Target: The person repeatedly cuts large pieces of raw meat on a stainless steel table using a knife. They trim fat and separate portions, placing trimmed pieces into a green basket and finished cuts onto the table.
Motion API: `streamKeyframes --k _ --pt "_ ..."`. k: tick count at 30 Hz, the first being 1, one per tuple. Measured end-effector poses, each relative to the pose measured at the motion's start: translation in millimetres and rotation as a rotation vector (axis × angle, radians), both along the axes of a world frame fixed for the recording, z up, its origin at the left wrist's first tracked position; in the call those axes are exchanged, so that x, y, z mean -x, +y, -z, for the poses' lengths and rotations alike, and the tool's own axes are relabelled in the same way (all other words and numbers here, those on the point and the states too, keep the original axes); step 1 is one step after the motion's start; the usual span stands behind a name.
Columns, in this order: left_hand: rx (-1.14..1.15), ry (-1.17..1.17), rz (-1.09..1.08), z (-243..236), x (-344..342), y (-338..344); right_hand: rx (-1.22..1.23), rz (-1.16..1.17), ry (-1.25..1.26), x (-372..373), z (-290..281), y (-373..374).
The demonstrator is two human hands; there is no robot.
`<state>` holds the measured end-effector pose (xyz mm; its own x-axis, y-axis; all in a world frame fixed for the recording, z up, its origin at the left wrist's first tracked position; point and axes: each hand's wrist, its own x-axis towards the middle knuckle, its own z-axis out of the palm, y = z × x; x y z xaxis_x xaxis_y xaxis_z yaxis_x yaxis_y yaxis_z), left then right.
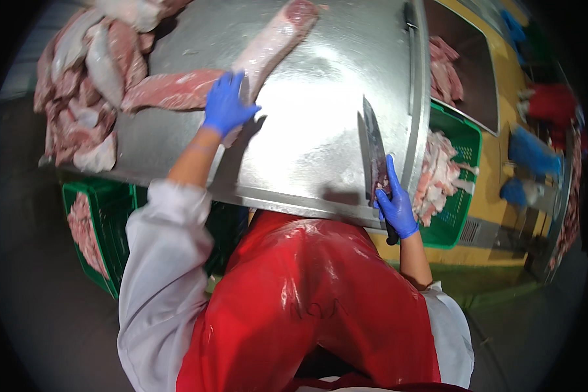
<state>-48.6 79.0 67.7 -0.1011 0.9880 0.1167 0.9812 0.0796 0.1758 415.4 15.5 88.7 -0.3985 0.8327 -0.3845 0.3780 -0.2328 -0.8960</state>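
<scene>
Loin point(276, 49) slants across the table point(307, 144) toward its front edge, fingers of my left hand point(228, 104) spread over it, my right hand point(397, 208) clamped round the knife point(375, 150) near the front-right corner, probably positioning, the next cut needing a steady hold.

on the table point(310, 150), a loin point(268, 49) was laid right of heaped meat point(78, 121); farther right, trimmings point(436, 176) were held in a crate point(462, 208).
</scene>
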Motion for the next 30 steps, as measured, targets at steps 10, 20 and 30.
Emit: streamKeyframes --k 10,20,30 --pt "0.775 -1.476 -0.065 -6.1 64.6 127.5 0.086 0.532 -0.076 -92.0 -31.4 -103.0" --pt "0.725 -0.916 0.549 -152.4 -9.7 94.6 0.099 0.549 0.056 -77.6 -24.6 -107.1" --pt "0.013 0.017 0.488 -5.0 -110.9 38.0 0.010 0.407 0.097 -75.0 -15.9 -79.7"
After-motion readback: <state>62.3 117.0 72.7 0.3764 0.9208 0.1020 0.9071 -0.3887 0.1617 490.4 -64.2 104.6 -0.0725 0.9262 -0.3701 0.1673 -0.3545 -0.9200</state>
